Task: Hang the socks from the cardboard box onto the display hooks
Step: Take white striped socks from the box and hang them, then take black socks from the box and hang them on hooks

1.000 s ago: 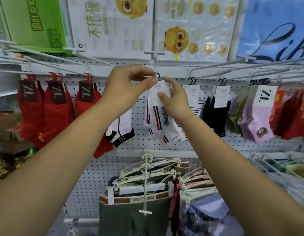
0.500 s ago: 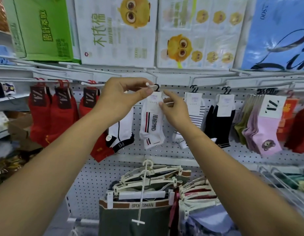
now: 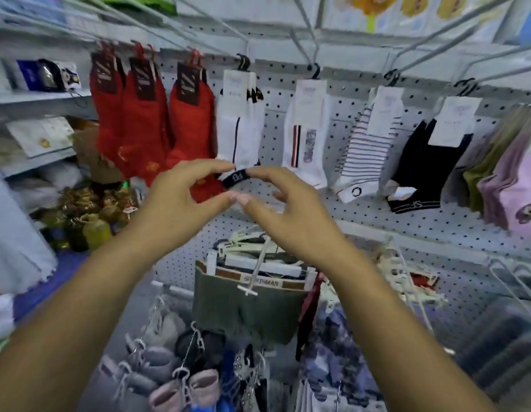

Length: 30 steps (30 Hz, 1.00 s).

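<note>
near: left hand [image 3: 181, 200] and right hand [image 3: 291, 215] both empty, fingers spread, thumb tips meeting | far: pegboard [image 3: 362, 209] with 3 red sock packs [image 3: 148, 114] left, 3 white sock hangings [image 3: 305, 135] centre on display hooks [image 3: 314, 71], 1 black pair [image 3: 421, 165] right

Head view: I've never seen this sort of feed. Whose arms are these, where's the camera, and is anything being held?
No machine here: a person's bare arms, filmed by one camera worn on the head, looking forward and down. The left hand and right hand hover in front of a pegboard wall, fingers curled, holding nothing. On the hooks hang red socks, white socks with a dark "FO" toe, a white pair with red and dark stripes, striped socks and black socks. Olive underwear hangs below.
</note>
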### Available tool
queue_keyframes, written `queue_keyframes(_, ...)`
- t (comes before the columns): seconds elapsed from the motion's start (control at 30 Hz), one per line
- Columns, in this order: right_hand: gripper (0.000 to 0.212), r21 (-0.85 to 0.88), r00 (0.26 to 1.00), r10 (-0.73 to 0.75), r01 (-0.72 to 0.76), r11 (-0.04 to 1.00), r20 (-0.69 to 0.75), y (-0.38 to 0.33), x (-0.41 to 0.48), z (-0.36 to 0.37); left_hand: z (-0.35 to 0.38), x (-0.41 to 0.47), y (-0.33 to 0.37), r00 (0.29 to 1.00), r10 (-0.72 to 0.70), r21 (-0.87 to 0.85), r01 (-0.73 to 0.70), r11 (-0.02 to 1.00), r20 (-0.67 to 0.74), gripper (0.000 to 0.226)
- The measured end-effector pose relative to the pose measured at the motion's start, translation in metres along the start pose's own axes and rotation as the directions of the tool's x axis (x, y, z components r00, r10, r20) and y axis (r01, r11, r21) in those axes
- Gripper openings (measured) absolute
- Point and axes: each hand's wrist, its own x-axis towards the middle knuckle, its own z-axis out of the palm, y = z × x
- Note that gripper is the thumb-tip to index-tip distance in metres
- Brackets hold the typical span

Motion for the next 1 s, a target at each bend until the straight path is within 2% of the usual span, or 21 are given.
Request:
queue_keyframes(0.1, 0.053, -0.060, 0.989, -0.042, 0.051, 0.997, 0.145, -0.002, -0.020, 0.040, -0.015, -0.065, -0.026, 0.987, -0.162, 0.022, 0.162, 0.987, -0.015, 0.051)
queue_keyframes(0.23, 0.058, -0.004, 0.938, -0.110, 0.118, 0.993, 0.329, -0.016, -0.045, 0.092, -0.037, -0.157, -0.054, 0.907, -0.410, 0.109, 0.419, 0.901, -0.095, 0.056)
queue_keyframes(0.37, 0.063, 0.144, 0.822, -0.170, 0.108, 0.984, 0.543, -0.031, -0.075, 0.155, -0.051, -0.247, -0.069, 0.750, -0.637, 0.101, 0.657, 0.747, -0.178, 0.060)
queue_keyframes(0.53, 0.062, 0.152, 0.649, -0.173, 0.089, 0.984, 0.741, -0.033, -0.119, 0.249, -0.057, -0.344, -0.081, 0.514, -0.809, 0.090, 0.855, 0.511, -0.286, 0.056)
queue_keyframes(0.63, 0.053, 0.151, 0.548, -0.172, 0.085, 0.985, 0.818, -0.030, -0.143, 0.296, -0.062, -0.395, -0.088, 0.354, -0.883, 0.068, 0.934, 0.350, -0.309, 0.055)
queue_keyframes(0.73, 0.044, 0.138, 0.434, -0.160, 0.083, 0.987, 0.887, -0.028, -0.159, 0.338, -0.068, -0.441, -0.100, 0.227, -0.929, 0.065, 0.974, 0.218, -0.292, 0.057)
queue_keyframes(0.87, 0.058, 0.032, 0.275, -0.067, 0.131, 0.991, 0.959, -0.022, -0.176, 0.401, -0.083, -0.496, -0.125, 0.071, -0.976, 0.070, 0.996, 0.058, -0.204, 0.064)
queue_keyframes(0.93, 0.060, -0.012, 0.242, -0.016, 0.116, 0.993, 0.970, -0.026, -0.179, 0.432, -0.100, -0.515, -0.143, 0.034, -0.979, 0.068, 0.998, 0.020, -0.202, 0.064)
queue_keyframes(1.0, 0.054, -0.038, 0.241, 0.018, 0.077, 0.996, 0.970, -0.035, -0.178, 0.464, -0.125, -0.530, -0.166, 0.005, -0.983, 0.074, 0.997, -0.009, -0.183, 0.066)
